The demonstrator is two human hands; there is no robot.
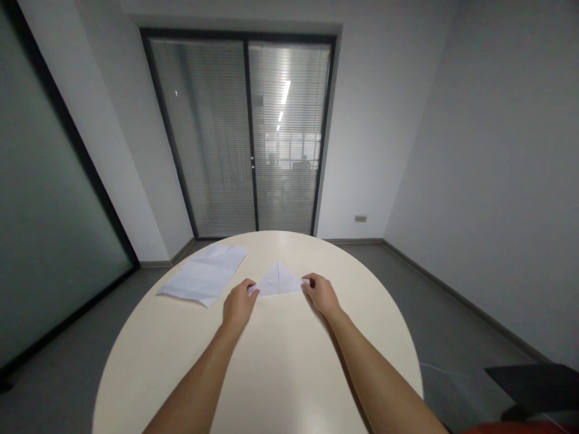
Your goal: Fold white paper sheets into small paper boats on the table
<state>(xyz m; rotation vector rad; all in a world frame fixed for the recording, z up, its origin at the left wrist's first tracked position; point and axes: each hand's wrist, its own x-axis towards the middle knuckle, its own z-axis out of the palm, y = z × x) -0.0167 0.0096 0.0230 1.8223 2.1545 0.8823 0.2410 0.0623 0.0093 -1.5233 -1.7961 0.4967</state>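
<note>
A small white sheet of paper folded into a triangle [277, 280] lies on the round table, its point away from me and a crease running down its middle. My left hand [239, 300] pinches the triangle's left corner between thumb and fingers. At the opposite corner, my right hand [322, 293] is closed on the paper in the same way. Both corners are partly hidden by the fingertips. Left of my left hand rests a larger, creased white sheet of paper [205, 274], untouched.
The round cream table [271, 355] fills the lower middle. Beyond it stand glass doors [251, 138] with blinds. A dark flat object [534, 386], perhaps part of a chair, is at the lower right. Grey floor [452, 337] surrounds the table, with walls on both sides.
</note>
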